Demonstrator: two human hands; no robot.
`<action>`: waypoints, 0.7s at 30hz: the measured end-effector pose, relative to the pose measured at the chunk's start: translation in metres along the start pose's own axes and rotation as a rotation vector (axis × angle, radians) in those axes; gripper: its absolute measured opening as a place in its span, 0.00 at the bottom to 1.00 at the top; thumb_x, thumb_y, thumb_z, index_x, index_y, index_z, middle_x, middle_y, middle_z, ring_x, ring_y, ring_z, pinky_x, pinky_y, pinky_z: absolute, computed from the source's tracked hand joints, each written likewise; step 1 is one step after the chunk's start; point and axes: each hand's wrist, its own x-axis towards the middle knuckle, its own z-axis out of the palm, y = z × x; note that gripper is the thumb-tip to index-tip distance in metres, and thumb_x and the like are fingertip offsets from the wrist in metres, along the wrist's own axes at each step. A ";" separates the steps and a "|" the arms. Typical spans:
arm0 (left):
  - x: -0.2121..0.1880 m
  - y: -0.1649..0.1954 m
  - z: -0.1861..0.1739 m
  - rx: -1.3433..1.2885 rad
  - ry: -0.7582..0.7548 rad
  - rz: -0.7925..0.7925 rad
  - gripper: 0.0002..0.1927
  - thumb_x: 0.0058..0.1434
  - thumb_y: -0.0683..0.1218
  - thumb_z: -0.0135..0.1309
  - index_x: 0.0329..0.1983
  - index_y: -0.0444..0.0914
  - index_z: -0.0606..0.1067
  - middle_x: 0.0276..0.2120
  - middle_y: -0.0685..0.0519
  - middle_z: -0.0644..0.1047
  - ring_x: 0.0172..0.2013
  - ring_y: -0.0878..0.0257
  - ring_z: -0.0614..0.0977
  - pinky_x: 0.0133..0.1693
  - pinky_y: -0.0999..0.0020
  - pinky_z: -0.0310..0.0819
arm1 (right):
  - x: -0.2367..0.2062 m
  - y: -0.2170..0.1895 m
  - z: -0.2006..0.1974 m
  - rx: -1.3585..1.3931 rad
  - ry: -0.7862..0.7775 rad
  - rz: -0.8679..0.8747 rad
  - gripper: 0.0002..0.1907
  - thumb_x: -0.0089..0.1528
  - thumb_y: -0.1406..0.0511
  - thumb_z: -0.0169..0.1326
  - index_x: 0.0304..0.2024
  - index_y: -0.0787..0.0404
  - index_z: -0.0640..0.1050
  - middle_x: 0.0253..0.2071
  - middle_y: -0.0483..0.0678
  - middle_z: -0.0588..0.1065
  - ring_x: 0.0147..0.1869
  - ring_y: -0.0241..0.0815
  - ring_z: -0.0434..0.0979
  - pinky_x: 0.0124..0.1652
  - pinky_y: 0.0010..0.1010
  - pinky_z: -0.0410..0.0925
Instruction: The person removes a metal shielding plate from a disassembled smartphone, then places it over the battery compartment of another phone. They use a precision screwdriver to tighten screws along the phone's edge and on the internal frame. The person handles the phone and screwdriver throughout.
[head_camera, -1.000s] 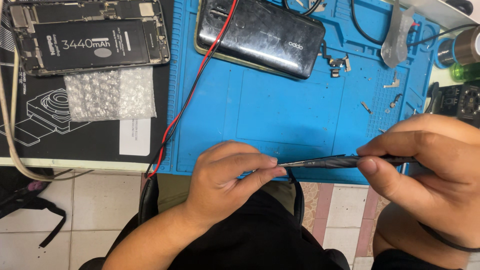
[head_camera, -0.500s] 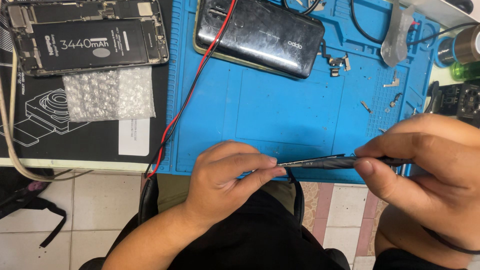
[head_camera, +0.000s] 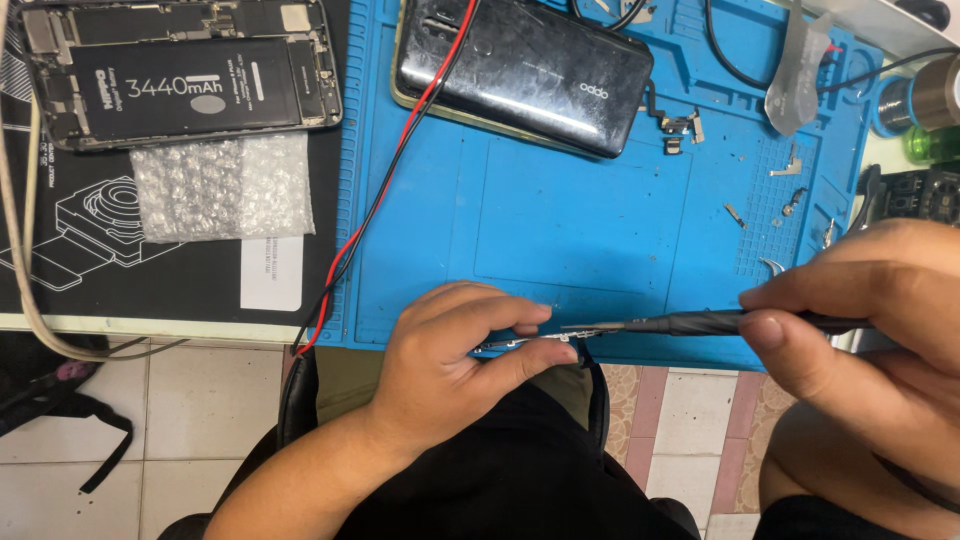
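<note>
Small flat component (head_camera: 525, 343), a thin sliver of metal and board, sits pinched at the near edge of the blue work mat (head_camera: 580, 220), at about 6 o'clock of the mat. My left hand (head_camera: 455, 350) clamps it, thumb below and forefinger curled over the top, so the fingers are closed tight on the part. My right hand (head_camera: 870, 320), over at 3 o'clock, has thumb and fingertips wrapped shut around the dark screwdriver (head_camera: 700, 322), whose tip touches the part's right end. Set against half a second ago, little has shifted: the left hand has not moved, the driver lies along the same line, and only my right fingers have re-seated slightly on the handle. I read that as steady work at one spot, with the tip kept engaged rather than lifted off. Up at 12 o'clock lies the black phone (head_camera: 530, 70), with red and black wires (head_camera: 400, 150) running across it; at 10 o'clock the opened phone (head_camera: 180, 80) shows its battery, with bubble wrap (head_camera: 225, 185) just below it.
</note>
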 end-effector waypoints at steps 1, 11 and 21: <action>0.000 0.000 0.000 0.005 -0.002 0.001 0.16 0.52 0.49 0.73 0.39 0.38 0.81 0.34 0.54 0.83 0.35 0.63 0.86 0.37 0.70 0.78 | -0.001 0.002 -0.003 -0.030 -0.013 -0.010 0.14 0.56 0.62 0.64 0.40 0.63 0.80 0.33 0.48 0.78 0.36 0.40 0.79 0.39 0.30 0.72; 0.001 0.000 0.001 -0.005 -0.012 0.015 0.10 0.54 0.43 0.71 0.35 0.37 0.81 0.33 0.53 0.82 0.35 0.61 0.84 0.37 0.68 0.77 | 0.009 -0.005 -0.005 -0.121 -0.012 -0.108 0.13 0.52 0.61 0.67 0.35 0.61 0.81 0.30 0.48 0.78 0.32 0.39 0.80 0.36 0.31 0.71; 0.000 -0.002 0.001 -0.052 -0.043 0.026 0.08 0.56 0.42 0.70 0.35 0.38 0.81 0.32 0.53 0.81 0.35 0.62 0.83 0.37 0.69 0.76 | 0.020 -0.018 -0.006 -0.186 -0.049 -0.174 0.12 0.51 0.61 0.69 0.32 0.58 0.81 0.25 0.45 0.77 0.29 0.38 0.79 0.32 0.30 0.70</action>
